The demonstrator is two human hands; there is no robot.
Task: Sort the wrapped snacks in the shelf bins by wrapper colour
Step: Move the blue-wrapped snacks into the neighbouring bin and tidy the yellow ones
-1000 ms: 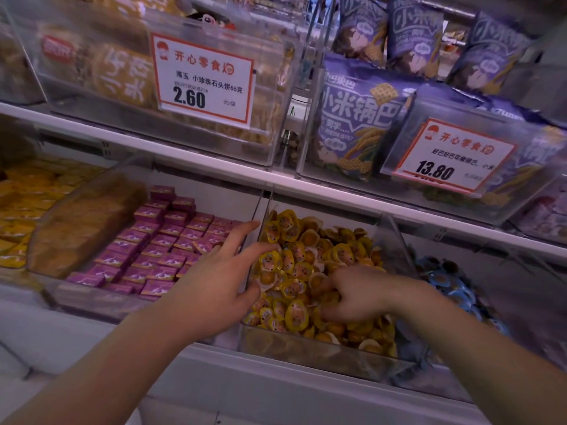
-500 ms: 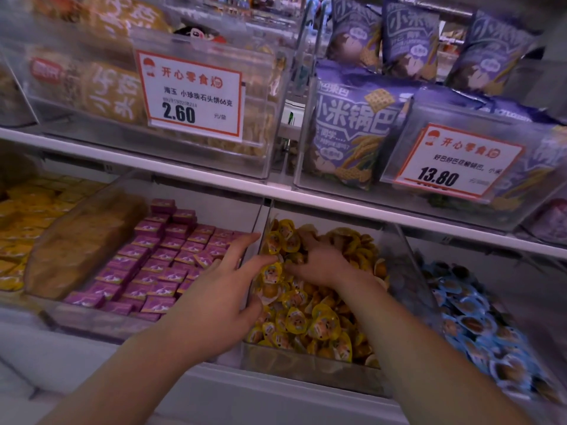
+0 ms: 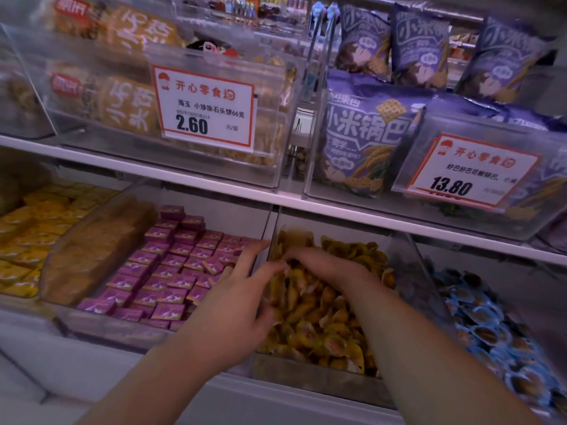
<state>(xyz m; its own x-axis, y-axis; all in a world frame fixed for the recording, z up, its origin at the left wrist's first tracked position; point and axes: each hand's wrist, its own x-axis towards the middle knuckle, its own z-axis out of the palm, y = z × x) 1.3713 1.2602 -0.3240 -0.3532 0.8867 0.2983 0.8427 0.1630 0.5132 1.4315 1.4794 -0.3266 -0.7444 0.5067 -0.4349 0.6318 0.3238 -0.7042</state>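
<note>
yellow snacks point(image 3: 322, 314): heaped in the clear bin point(image 3: 306, 378), your landmark.
left hand point(image 3: 236, 305): fingers spread, resting on the bin's left wall.
right hand point(image 3: 322, 265): buried at the bin's back; grip unclear.
risk: raking could spill yellow pieces left into the purple packs point(image 3: 171, 271).

Open tops on all lower-shelf bins, reachable from front and above. Headroom capped by upper shelf edge point(image 3: 337, 210) just over bin backs. Clear divider wall point(image 3: 271, 237) between purple-box bin point(image 3: 101, 328) and yellow-snack bin point(image 3: 306, 374); left hand point(image 3: 236, 305) straddling it. Right hand point(image 3: 325, 266) filling back of yellow bin. Slanted clear wall point(image 3: 426, 277) blocking sideways passage toward blue snacks point(image 3: 484, 320).
</note>
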